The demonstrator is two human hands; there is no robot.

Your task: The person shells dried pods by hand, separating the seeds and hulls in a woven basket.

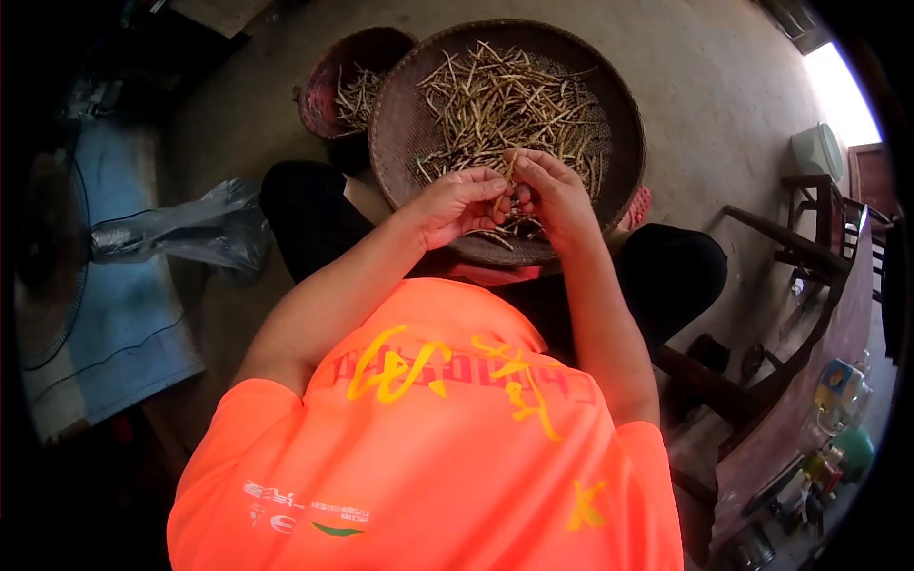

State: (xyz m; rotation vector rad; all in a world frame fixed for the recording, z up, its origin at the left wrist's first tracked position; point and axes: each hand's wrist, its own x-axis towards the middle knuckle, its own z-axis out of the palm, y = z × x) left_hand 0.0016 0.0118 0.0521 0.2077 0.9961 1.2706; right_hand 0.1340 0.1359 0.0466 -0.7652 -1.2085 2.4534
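A wide round woven tray (624, 114) holds a heap of dry tan bean pods (514, 95). Over the near part of this tray, my two hands meet around one dry bean pod (509, 176). My left hand (462, 205) pinches it from the left, thumb and forefinger together. From the right, my right hand (547, 186) grips its upper end with thumb and forefinger. The other fingers of both hands are curled in. Part of the pod is hidden behind the fingertips.
Behind the tray on the left stands a reddish basket (319, 105) with more pods inside. A fan (52, 247) and a clear plastic bag (190, 228) are at the left. Wooden chairs (809, 238), a pale bucket (817, 152) and a cluttered table (809, 428) are at the right.
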